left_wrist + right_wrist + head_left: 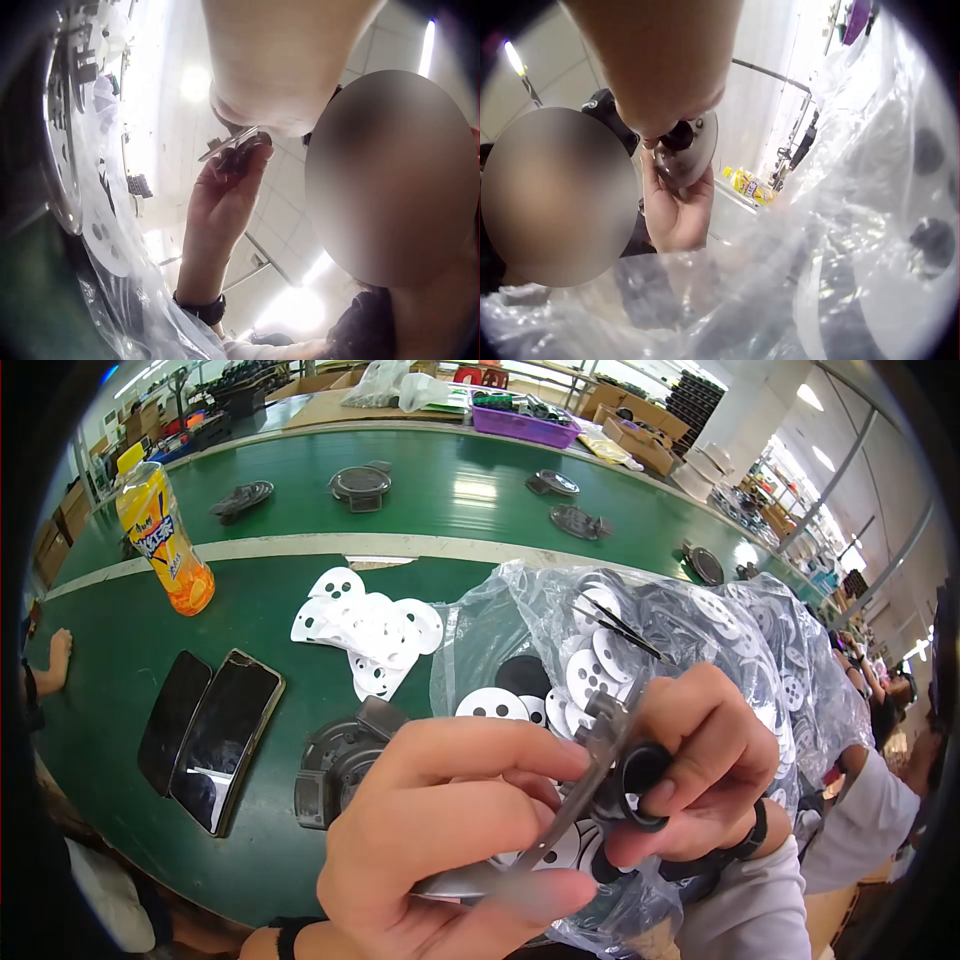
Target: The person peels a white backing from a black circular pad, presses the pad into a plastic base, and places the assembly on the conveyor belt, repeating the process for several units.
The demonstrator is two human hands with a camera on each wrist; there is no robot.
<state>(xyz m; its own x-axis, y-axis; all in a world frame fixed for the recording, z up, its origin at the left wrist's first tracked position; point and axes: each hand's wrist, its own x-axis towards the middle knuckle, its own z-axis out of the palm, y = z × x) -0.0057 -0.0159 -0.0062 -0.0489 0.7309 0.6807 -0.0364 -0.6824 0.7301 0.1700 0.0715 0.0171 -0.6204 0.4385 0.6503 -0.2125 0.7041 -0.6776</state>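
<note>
In the head view my left hand (pixel 440 830) grips a grey translucent plastic disc part (pixel 570 815) by its edge, tilted nearly upright. My right hand (pixel 700 760) pinches a black ring-shaped piece (pixel 645 770) against the disc's right side. The right wrist view shows the disc (pixel 686 161) held from below by the left hand (pixel 679 214), with the black piece (pixel 678 136) at its face. Behind the left hand, a similar dark round part (pixel 345 755) lies on the green table. How the black piece meets the disc is partly hidden by fingers.
An open plastic bag (pixel 480 610) of white discs lies behind and right of the hands, with black tweezers (pixel 630 632) on top. White cutouts (pixel 370 630), two phones (pixel 235 735) and a drink bottle (pixel 165 535) stand or lie left. Several round parts sit on the green belt (pixel 430 470).
</note>
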